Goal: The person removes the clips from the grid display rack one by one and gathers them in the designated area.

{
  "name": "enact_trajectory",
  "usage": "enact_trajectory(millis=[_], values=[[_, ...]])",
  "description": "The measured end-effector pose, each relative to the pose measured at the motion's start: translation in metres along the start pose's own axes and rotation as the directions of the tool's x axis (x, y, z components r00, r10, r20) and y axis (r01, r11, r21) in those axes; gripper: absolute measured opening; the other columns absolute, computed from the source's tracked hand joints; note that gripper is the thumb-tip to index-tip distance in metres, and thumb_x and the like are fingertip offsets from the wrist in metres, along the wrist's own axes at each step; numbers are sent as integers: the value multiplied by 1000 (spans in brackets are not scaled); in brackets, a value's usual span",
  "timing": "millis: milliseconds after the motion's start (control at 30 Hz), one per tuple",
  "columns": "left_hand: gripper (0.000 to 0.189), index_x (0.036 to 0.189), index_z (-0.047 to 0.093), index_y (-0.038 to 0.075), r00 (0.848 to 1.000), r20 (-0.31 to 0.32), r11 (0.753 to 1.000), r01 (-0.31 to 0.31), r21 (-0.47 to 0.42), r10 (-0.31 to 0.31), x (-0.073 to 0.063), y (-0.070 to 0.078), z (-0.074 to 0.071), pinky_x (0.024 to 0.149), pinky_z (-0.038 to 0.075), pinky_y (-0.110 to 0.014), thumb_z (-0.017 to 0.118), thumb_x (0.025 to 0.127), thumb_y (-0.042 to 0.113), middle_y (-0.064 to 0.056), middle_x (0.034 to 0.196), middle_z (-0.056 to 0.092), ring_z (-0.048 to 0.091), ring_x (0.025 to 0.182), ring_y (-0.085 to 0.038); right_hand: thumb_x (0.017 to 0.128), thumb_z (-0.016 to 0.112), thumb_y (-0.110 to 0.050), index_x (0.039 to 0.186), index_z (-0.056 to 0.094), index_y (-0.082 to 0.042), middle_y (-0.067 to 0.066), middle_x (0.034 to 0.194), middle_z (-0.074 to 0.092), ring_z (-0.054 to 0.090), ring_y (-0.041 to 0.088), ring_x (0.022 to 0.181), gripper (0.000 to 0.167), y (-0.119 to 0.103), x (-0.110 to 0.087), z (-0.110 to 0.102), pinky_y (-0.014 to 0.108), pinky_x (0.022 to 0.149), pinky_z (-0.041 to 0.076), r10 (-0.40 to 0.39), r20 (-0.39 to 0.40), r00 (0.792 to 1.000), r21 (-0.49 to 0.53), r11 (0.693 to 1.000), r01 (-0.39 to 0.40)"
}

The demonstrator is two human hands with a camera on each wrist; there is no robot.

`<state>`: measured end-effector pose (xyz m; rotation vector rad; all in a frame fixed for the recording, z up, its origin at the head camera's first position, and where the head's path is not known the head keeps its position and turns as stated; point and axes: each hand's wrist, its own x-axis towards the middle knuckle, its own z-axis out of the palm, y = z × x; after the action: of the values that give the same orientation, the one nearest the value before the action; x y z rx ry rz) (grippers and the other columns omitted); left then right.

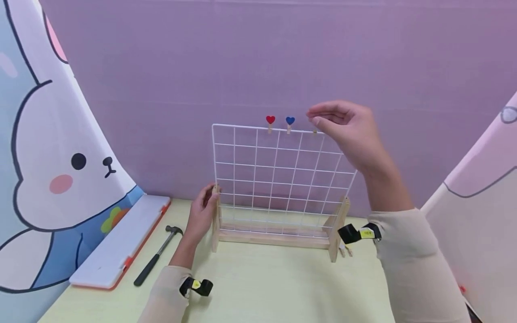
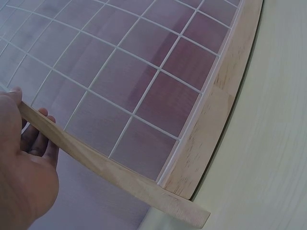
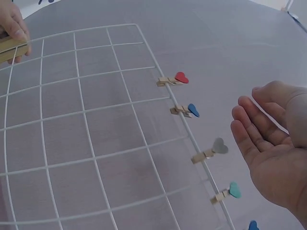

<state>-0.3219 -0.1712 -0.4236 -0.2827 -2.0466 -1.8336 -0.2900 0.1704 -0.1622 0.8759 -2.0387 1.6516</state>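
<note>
A white wire grid panel stands upright in a wooden stand. My left hand grips the top of the stand's left post, thumb on one side and fingers on the other. Several small clothespins with hearts are clipped along the grid's top wire: a red-heart clothespin, a blue-heart clothespin, a grey-heart clothespin and a green-heart clothespin among them. Beside these, my right hand hovers with loosely bent fingers and nothing between them. In the head view it hides the grid's upper right corner.
On the left of the table lie a hammer with a black handle and a long white case with an orange edge. Loose clothespins rest by the stand's right foot. A purple backdrop rises behind the grid.
</note>
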Motion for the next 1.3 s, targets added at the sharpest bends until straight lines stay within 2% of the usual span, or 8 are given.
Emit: enact_trajectory(millis=[133, 333, 467, 700, 933, 1100, 1200, 1300], values=[[48, 151, 46, 4, 1000, 0, 1000, 1, 6, -1, 0, 0, 0, 93, 47, -11, 51, 110, 28, -18, 145, 59, 56, 123, -23, 94, 75, -10, 117, 74, -2, 1, 110, 78, 72, 14, 106, 24, -1, 6, 7, 17, 89, 56, 28, 12, 1000, -55, 998, -27], [48, 151, 46, 5, 1000, 1, 1000, 7, 11, -7, -1, 2, 0, 92, 46, -10, 51, 110, 29, -16, 145, 59, 54, 127, -30, 96, 74, -13, 119, 74, -4, 4, 113, 76, 71, 17, 110, 25, -2, 18, 19, 17, 93, 56, 56, 39, 998, -69, 996, -53], [47, 150, 48, 6, 1000, 1, 1000, 2, 10, -2, 1, 0, 1, 93, 48, -12, 52, 109, 30, -15, 144, 60, 55, 125, -27, 96, 72, -10, 118, 73, -3, 3, 112, 76, 70, 24, 112, 23, 1, 24, 27, 18, 93, 56, 51, 62, 997, -51, 998, -47], [45, 149, 50, 11, 1000, -2, 1000, -2, 27, 2, 0, 0, 2, 93, 48, -12, 52, 109, 32, -14, 144, 62, 56, 120, -19, 96, 71, -7, 118, 73, 0, 3, 109, 76, 70, 17, 104, 23, 9, 34, 39, 18, 92, 56, 65, 46, 997, -29, 998, -64], [45, 150, 49, 11, 1000, 3, 1000, 0, 18, 0, -1, 3, -1, 95, 47, -10, 51, 109, 31, -14, 145, 61, 54, 128, -33, 97, 69, -8, 121, 71, 1, 5, 112, 75, 67, 28, 111, 25, 12, 42, 47, 18, 90, 55, 54, 46, 997, -62, 997, -51], [46, 151, 48, 11, 1000, 5, 1000, 0, 16, 0, -1, 2, -1, 94, 46, -10, 51, 110, 30, -15, 145, 60, 54, 127, -29, 97, 69, -7, 121, 71, 3, 12, 116, 73, 66, 32, 112, 26, 14, 47, 53, 19, 89, 55, 62, 65, 996, -81, 995, -56], [46, 151, 48, 9, 1000, 6, 1000, 2, 8, -2, -1, 1, 0, 95, 46, -10, 51, 110, 30, -16, 145, 60, 54, 128, -29, 98, 69, -8, 122, 70, 2, 14, 116, 73, 65, 33, 110, 26, 17, 49, 55, 20, 82, 55, 80, 80, 994, -96, 993, -72], [46, 150, 48, 9, 1000, 10, 1000, 3, 2, -3, -1, 0, 1, 95, 46, -10, 51, 110, 30, -16, 146, 60, 54, 130, -31, 98, 69, -9, 121, 71, 1, 8, 109, 74, 66, 30, 104, 26, 19, 50, 55, 22, 71, 53, 98, 85, 992, -117, 989, -88]])
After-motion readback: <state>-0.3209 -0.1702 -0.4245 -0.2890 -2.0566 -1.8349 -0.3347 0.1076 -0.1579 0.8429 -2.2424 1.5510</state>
